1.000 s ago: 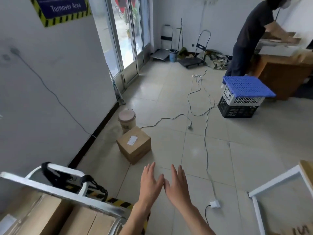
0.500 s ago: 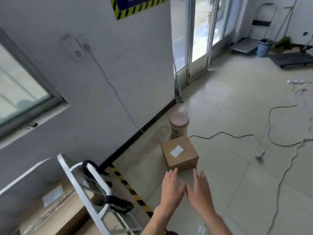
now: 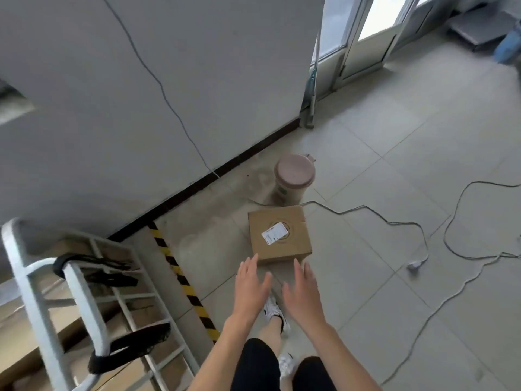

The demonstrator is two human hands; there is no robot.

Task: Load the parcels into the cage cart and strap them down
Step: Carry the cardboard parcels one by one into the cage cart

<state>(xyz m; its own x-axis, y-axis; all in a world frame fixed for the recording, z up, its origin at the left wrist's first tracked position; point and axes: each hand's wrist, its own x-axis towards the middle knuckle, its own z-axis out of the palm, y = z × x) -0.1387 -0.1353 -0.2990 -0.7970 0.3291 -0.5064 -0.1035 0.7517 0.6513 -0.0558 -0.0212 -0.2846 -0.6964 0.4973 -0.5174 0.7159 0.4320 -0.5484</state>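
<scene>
Two bare hands are held out over a tiled floor toward a cardboard parcel (image 3: 293, 246), fingers straight and spread, holding nothing. The left hand (image 3: 251, 286) lines up with the box's near left corner and the right hand (image 3: 303, 294) with its near right corner; whether any fingertip touches the cardboard cannot be told. The parcel lies flat on the floor, a white label (image 3: 275, 233) on top, just in front of a lidded pink bin (image 3: 293, 179) by the wall. At left stands the white cage cart (image 3: 84, 306), black straps (image 3: 132, 344) looped on its rail and brown boxes (image 3: 22, 342) inside. Yellow-and-black tape (image 3: 184, 283) runs across the floor between cart and parcel
</scene>
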